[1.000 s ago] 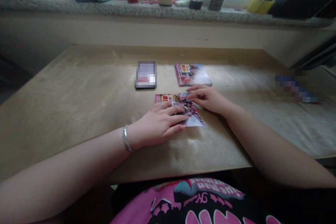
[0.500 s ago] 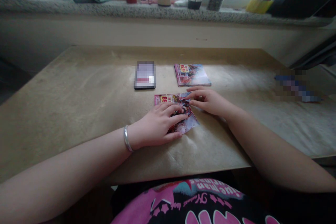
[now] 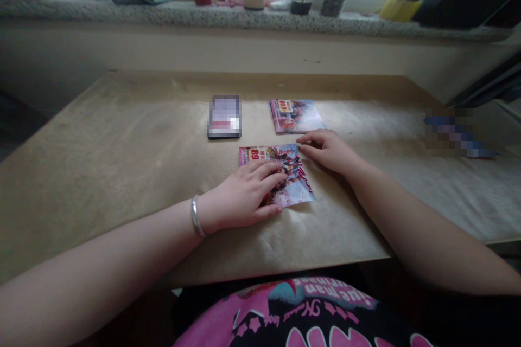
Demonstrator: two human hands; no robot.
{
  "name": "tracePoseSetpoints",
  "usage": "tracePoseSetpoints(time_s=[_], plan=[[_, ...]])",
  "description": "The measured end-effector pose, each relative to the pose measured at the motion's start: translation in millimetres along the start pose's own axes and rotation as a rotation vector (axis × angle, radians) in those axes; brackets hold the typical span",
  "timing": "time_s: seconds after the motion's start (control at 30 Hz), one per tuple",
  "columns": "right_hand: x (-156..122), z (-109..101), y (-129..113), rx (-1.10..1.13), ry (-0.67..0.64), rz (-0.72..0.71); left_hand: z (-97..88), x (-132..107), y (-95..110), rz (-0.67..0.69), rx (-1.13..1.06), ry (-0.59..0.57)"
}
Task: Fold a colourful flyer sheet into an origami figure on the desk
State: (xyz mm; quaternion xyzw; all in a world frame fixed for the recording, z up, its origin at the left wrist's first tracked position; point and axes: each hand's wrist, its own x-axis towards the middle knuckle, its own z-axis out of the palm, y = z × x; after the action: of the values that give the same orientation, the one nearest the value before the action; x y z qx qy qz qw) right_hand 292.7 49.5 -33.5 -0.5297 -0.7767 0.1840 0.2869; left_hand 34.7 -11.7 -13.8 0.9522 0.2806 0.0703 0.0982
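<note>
A colourful printed paper sheet (image 3: 295,176) lies flat on the brown table (image 3: 122,152) in front of me. My left hand (image 3: 244,195), with a silver bracelet on its wrist, rests palm down on the sheet's left half, fingers stretched out. My right hand (image 3: 328,149) lies at the sheet's upper right edge, fingers loosely curled with the tips touching the paper. A small stack of similar printed sheets (image 3: 296,115) sits just beyond it.
A dark phone-sized object (image 3: 224,116) lies left of the stack. A blurred blue item (image 3: 458,138) is at the table's right edge. The stone windowsill (image 3: 163,13) behind holds bottles, jars and a yellow object. My pink and black shirt (image 3: 305,314) is at the near edge.
The sheet's right side, bent up half a second ago, now lies flat again. My right hand has slid right, off the picture to the sheet's upper right edge. My left hand stays put.
</note>
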Motion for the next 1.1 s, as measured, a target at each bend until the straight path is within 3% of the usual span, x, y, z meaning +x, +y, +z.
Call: tracePoseSetpoints(time_s=[0.2, 0.4, 0.5, 0.63, 0.83, 1.1], plan=[[1, 9, -5, -0.131, 0.033, -0.084, 1.9, 0, -1, 0.0, 0.015, 0.003], [1, 16, -7, -0.175, 0.08, -0.038, 2.0, 0, 1, -0.047, -0.067, 0.006], [2, 16, -7, -0.172, 0.073, -0.034, 4.5, -1, 0, -0.089, -0.154, 0.077], [3, 17, -6, -0.161, 0.072, -0.042, 5.9, -1, -2, -0.034, -0.163, 0.139], [2, 19, -5, -0.197, 0.089, -0.023, 2.3, 1, 0, 0.052, -0.07, 0.136], [2, 12, -6, -0.127, 0.067, -0.049, 2.0, 0, 0, 0.014, -0.023, 0.054]])
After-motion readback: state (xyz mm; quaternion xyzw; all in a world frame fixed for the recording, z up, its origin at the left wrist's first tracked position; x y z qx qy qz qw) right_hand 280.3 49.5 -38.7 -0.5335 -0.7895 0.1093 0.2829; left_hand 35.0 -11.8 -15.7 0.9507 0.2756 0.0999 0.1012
